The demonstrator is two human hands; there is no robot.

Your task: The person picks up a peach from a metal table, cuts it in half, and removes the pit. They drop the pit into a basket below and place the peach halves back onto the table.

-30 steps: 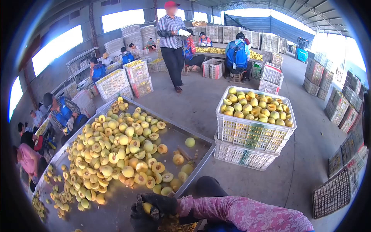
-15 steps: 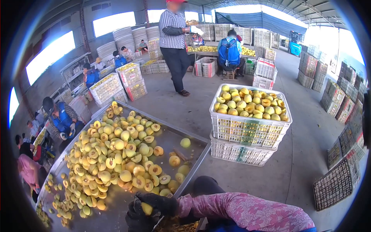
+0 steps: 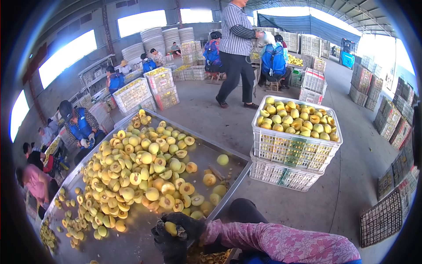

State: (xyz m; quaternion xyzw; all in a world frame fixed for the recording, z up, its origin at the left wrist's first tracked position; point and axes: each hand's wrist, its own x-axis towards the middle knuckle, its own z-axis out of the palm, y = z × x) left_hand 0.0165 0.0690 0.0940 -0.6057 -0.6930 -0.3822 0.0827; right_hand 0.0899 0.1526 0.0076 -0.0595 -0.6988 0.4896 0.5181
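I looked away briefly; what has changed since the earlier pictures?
The standing person in a striped shirt has moved right, nearer the seated, blue-vested worker. A yellow fruit piece is still between the black-gloved left hand and right hand; the yellow-green fruit heap and stacked white plastic crates look unchanged.

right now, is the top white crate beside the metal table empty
No, the top white crate is heaped with yellow fruit right up to its rim.

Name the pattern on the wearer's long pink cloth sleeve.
Floral; the sleeve shows best in the head view.
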